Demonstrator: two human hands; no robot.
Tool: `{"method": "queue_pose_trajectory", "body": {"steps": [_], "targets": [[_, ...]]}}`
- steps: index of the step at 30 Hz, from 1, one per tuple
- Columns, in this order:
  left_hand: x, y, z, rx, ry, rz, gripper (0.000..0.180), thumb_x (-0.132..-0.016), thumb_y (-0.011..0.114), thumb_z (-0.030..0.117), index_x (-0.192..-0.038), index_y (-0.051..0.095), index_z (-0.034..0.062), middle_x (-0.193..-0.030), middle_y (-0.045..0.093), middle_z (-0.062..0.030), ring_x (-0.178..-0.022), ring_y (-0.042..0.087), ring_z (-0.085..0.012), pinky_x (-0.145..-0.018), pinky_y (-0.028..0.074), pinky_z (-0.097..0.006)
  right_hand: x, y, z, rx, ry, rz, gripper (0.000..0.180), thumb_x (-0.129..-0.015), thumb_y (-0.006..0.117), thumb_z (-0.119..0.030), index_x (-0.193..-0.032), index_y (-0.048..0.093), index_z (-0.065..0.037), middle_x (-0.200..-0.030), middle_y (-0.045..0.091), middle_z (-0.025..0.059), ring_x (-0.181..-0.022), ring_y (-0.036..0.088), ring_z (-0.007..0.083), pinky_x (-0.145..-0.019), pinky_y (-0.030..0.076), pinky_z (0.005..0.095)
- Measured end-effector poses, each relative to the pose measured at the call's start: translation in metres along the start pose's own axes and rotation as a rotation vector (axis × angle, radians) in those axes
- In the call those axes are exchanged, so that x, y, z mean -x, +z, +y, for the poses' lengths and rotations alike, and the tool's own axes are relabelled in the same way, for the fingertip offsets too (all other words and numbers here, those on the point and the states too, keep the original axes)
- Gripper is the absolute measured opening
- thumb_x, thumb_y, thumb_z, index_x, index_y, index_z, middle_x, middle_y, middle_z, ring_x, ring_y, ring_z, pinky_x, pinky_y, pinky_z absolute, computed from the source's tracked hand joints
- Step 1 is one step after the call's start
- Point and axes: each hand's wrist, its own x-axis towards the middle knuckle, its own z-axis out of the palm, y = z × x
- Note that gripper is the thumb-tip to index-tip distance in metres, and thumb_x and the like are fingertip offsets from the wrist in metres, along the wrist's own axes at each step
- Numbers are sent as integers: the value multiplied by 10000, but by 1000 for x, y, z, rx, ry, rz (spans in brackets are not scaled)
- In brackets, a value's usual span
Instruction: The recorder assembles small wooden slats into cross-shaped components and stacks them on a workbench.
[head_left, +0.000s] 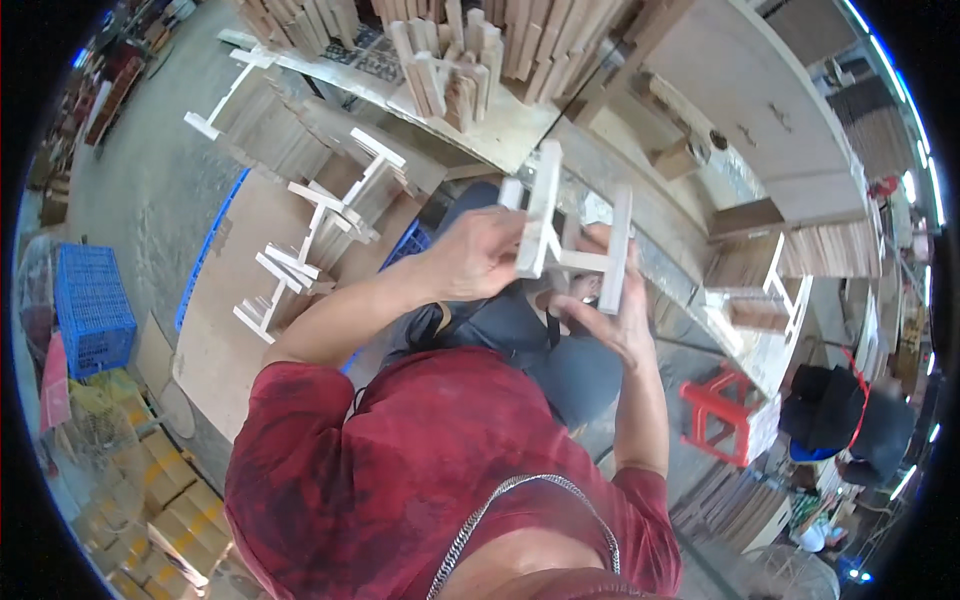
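A silver chain necklace [470, 522] lies nearest the camera, over a mottled red T-shirt [430, 440]. Beyond it, the wooden H-shaped frame [585, 262] is held up in front of the person's lap, between the left hand [482, 252] and the right hand [618, 312]. It is pale, bare wood, straight-edged and square-ended: two longer bars stand roughly parallel, tilted slightly, with a shorter crosspiece joining them between their ends. Further pale wood shows behind the left bar, but whether it belongs to the frame I cannot tell. The left fingers are clamped on the left bar; the right fingers close around the right bar, partly hidden behind it. To the left, similar wooden frames [330, 212] lie stacked on a brown board [235, 335]. Ahead, wooden strips [447, 75] stand bunched upright on a desk [512, 138]; a red plastic stool [722, 415] stands at right.
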Motion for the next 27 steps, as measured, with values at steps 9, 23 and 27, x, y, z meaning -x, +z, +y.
{"method": "queue_pose_trajectory", "body": {"steps": [9,23,27], "targets": [[-8,-86,19,-871,573,300,275,-782,744,104,-1034,672,23,-1079,673,-90,-976,648,-273,-866,540,-363,-95,-2,-16,-518,362,-77,226,-950,701,-135,-1119,651,7,-903,676,23,-800,611,82,-688,491,240],[-51,-129,-168,-385,-411,689,864,-619,877,345,-1306,520,-39,-1218,623,-251,-1160,606,-397,-1002,484,-430,-261,12,-33,-518,-65,48,161,-992,634,-88,-1123,636,6,-941,667,36,-812,593,108,-742,492,267],[-47,-138,-169,-349,-419,629,755,-601,839,293,-1231,576,-30,-1115,669,-238,-1091,641,-386,-957,509,-429,-289,26,-17,-365,-97,-8,175,-991,640,-108,-1130,637,-1,-933,656,19,-790,574,95,-718,494,262]]}}
